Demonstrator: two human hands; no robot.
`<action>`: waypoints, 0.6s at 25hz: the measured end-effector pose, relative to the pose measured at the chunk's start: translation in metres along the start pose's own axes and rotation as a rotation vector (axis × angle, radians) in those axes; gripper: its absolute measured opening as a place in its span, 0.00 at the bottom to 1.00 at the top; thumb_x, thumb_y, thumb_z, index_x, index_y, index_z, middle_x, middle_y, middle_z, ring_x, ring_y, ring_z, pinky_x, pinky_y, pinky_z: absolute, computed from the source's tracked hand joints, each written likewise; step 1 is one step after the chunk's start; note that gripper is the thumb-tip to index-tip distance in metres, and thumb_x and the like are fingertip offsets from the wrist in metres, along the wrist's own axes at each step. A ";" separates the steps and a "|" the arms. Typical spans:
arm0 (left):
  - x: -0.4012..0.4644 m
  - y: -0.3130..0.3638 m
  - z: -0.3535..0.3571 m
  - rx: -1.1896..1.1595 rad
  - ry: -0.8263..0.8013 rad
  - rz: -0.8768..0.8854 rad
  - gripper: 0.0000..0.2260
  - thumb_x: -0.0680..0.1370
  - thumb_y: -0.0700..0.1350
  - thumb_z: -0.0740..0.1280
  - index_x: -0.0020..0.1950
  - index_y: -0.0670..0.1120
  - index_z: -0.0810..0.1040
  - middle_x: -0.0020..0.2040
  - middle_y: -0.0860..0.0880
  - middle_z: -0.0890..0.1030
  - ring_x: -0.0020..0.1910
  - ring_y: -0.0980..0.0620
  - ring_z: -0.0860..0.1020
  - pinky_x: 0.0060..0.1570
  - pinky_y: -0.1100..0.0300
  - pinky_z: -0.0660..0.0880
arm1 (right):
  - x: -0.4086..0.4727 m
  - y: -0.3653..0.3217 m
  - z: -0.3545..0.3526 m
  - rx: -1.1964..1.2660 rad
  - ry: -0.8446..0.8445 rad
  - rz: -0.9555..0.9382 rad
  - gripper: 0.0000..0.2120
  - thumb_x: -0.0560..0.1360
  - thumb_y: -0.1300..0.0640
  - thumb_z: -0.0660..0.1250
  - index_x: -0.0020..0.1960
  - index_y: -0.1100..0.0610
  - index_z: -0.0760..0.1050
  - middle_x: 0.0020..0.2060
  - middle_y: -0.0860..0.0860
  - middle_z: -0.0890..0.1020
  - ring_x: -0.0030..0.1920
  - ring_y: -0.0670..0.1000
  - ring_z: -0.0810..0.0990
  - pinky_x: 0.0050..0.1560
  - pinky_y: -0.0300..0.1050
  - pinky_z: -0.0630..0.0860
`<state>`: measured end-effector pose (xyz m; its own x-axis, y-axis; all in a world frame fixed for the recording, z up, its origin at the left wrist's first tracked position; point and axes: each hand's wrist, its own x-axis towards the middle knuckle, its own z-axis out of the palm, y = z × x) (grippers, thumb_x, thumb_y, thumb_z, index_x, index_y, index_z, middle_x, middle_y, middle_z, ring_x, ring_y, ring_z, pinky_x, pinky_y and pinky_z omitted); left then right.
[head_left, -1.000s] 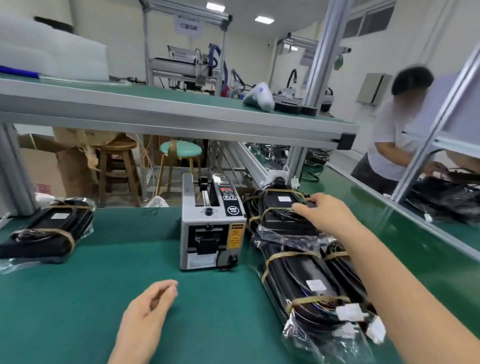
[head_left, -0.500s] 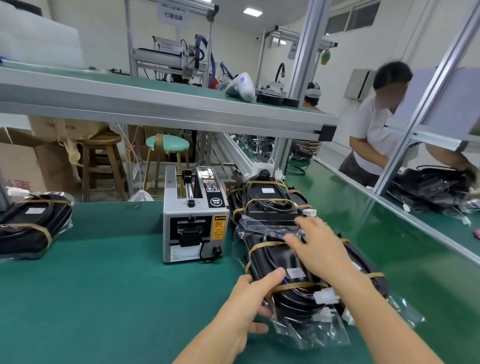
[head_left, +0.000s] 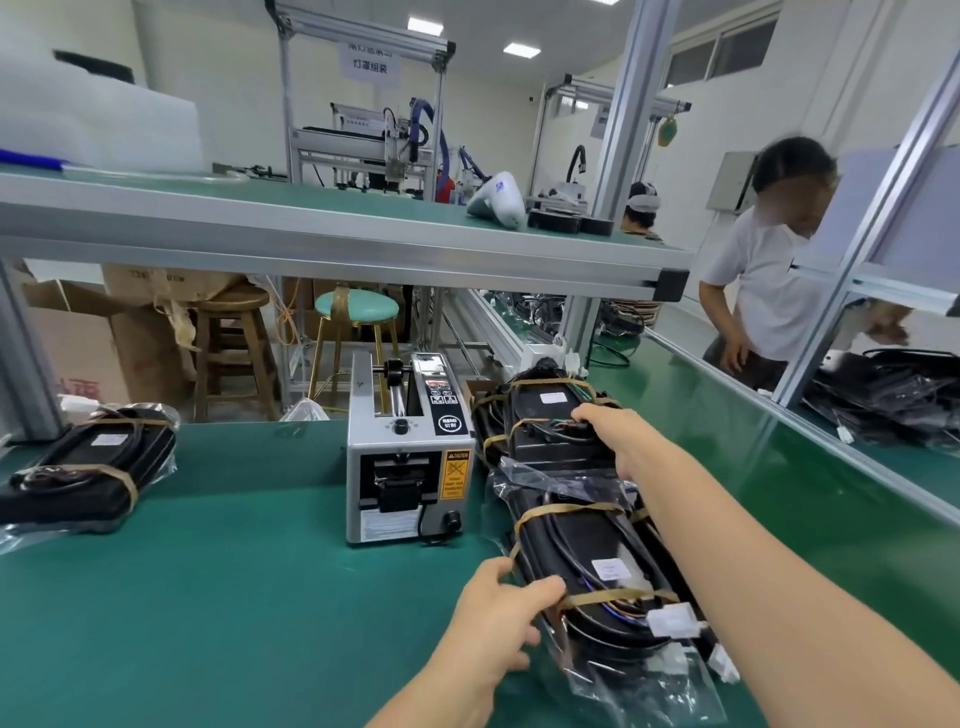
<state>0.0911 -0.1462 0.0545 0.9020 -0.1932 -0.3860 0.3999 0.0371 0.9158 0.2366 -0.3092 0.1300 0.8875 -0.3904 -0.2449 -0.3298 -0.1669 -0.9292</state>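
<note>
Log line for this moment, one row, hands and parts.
left hand: grips near bagged bundle | right hand: on far bundle, grip unclear | tape dispenser: beside bundles, untouched

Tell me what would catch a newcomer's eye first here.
Two hands work on black bagged bundles right of centre: the left hand grips the near bundle, the right hand holds the far bundle. Left of them on the green table stands a grey tape dispenser with a yellow caution label.
</note>
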 end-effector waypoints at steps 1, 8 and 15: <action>0.000 0.001 -0.010 0.018 0.057 0.066 0.21 0.75 0.49 0.70 0.65 0.49 0.67 0.50 0.50 0.78 0.39 0.54 0.76 0.36 0.63 0.73 | -0.005 -0.001 -0.002 0.004 0.029 -0.036 0.13 0.74 0.54 0.69 0.54 0.60 0.71 0.62 0.58 0.73 0.56 0.58 0.71 0.54 0.51 0.66; -0.021 0.064 -0.101 -0.274 0.151 0.486 0.28 0.64 0.60 0.71 0.60 0.51 0.74 0.58 0.50 0.79 0.56 0.53 0.78 0.54 0.56 0.73 | -0.112 -0.001 -0.009 0.099 -0.323 -0.325 0.08 0.74 0.55 0.71 0.50 0.57 0.79 0.39 0.54 0.86 0.37 0.55 0.86 0.33 0.42 0.80; -0.054 0.062 -0.155 -0.247 0.130 0.446 0.16 0.71 0.56 0.70 0.54 0.49 0.82 0.55 0.47 0.83 0.51 0.48 0.79 0.51 0.52 0.72 | -0.172 0.084 0.072 0.235 -0.616 -0.370 0.20 0.69 0.57 0.73 0.60 0.51 0.75 0.50 0.49 0.85 0.49 0.48 0.85 0.43 0.35 0.78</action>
<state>0.0918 0.0183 0.1150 0.9998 0.0164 0.0101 -0.0149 0.3212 0.9469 0.0793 -0.1911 0.0738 0.9692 0.2414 0.0485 0.0410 0.0357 -0.9985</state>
